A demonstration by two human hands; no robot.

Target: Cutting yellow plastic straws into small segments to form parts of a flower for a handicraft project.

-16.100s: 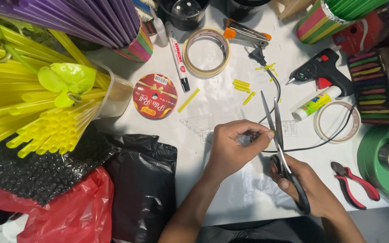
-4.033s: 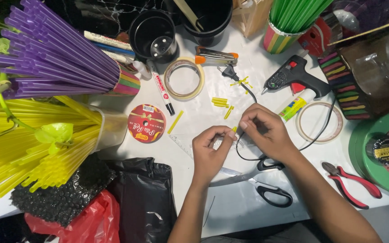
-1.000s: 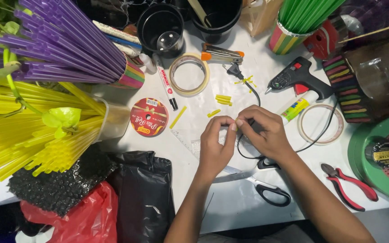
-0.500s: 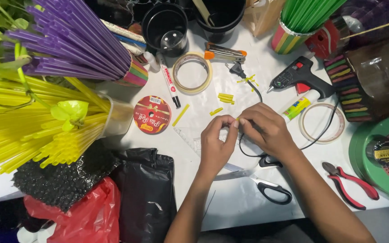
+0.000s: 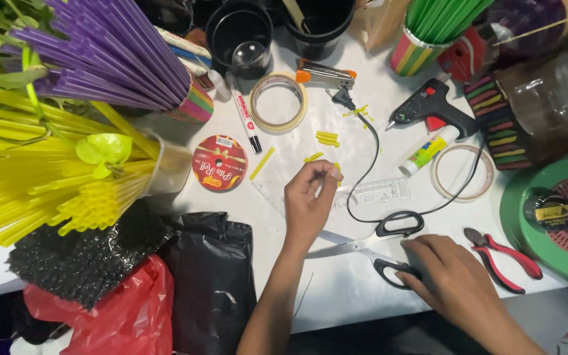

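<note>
Black-handled steel scissors [image 5: 369,246]: lain blades-left on the white bench [image 5: 336,296].
Right hand [image 5: 445,276]: fingers laid on lower loop.
Left hand [image 5: 310,200]: fingertips pinched on something tiny.

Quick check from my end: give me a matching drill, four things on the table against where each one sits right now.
Things:
1. scissors
2. glue gun
3. pliers
4. marker

Places:
A. left of the tape ring
B. under the right hand, handles touched by its fingers
C. between the right hand and the green reel
D. just above the glue stick

Pairs: 1-B, 2-D, 3-C, 4-A

The left hand pinches a small yellow straw piece above the scissors.
</note>
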